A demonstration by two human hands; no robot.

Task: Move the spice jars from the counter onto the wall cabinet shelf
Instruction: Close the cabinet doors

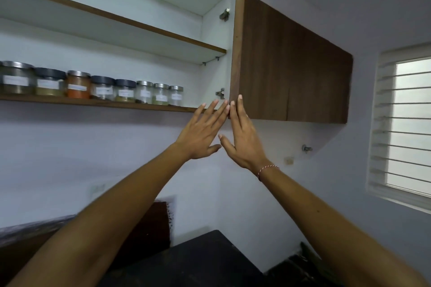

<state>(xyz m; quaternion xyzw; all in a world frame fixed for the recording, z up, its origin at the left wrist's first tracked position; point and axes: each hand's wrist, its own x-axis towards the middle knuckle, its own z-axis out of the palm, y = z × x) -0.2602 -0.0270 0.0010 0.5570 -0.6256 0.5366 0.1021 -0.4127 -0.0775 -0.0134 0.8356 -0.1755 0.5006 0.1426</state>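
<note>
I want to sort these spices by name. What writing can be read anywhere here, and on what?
None is legible.
White labels on the eight spice jars on the bottom shelf: all too blurred to read.
Cabinet door, wall, hands: no text visible.

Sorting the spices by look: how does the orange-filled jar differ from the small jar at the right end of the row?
The orange-filled jar is larger and nearly full of orange powder; the right-end jar is smaller and looks mostly clear. The orange-filled jar stands mid-row; the right-end jar ends it. Both have silver lids and white labels.
</note>
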